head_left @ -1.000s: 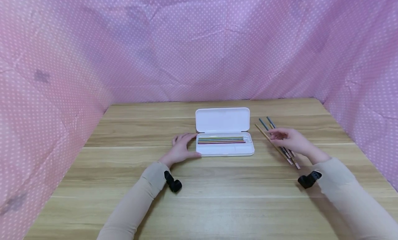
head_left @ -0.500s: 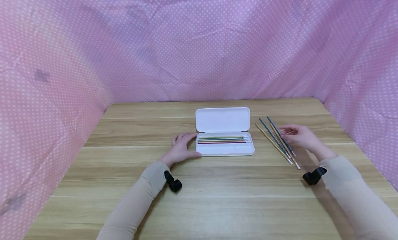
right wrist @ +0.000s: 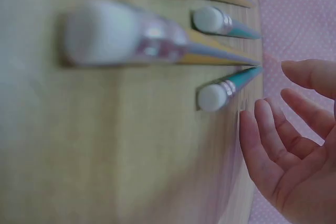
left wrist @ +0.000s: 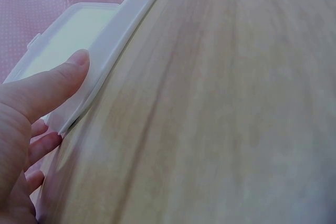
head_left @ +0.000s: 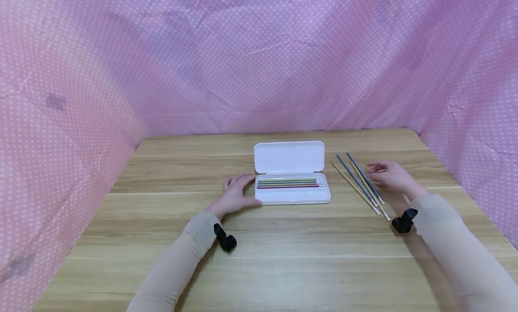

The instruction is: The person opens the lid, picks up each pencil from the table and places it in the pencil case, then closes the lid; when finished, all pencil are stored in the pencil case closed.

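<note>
A white plastic pencil case lies with its lid raised at the middle of the table. Several pencils with white eraser ends lie side by side inside it. My left hand holds the case's left end, thumb at the front corner and fingers towards the back; in the left wrist view the thumb lies against the white wall. To the right, two yellow and two blue-green loose pencils lie slanted. Just right of them, my right hand has relaxed fingers and holds nothing; the right wrist view shows a gap to the nearest pencil.
The wooden table has its far edge against a pink dotted cloth, which hangs behind and at both sides. A small black camera is on the right sleeve and another camera on the left.
My right hand has moved from over the loose pencils to their right side, leaving them in place. The left hand and the case have stayed where they were.
</note>
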{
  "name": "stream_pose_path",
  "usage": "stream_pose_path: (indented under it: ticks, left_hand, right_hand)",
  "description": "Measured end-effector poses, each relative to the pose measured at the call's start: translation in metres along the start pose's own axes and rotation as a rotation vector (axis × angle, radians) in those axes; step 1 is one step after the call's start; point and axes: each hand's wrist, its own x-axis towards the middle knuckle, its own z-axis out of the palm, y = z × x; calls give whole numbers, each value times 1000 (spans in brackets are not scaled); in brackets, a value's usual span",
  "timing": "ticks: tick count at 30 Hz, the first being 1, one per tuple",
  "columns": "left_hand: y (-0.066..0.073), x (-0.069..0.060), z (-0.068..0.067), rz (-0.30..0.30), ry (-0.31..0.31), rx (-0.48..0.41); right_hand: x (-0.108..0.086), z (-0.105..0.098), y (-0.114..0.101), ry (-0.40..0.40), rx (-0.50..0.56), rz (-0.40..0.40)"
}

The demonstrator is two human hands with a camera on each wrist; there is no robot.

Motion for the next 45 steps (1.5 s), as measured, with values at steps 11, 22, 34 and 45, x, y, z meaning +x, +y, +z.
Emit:
stream_pose_path:
  ticks: [11, 22, 34, 45]
  left_hand:
    - [-2, 1, 3, 16, 6, 4]
    - [-1, 3, 0, 12, 6, 14]
    - [-2, 2, -1, 13, 8, 2]
    - [-4, 1, 0, 11, 11, -10]
  right_hand:
    - [14, 0, -4, -36, -92, -2]
    - [27, -1, -7, -73, -128, 15]
    - [32, -4, 1, -115, -25, 89]
    - [31, -4, -2, -141, -3, 102]
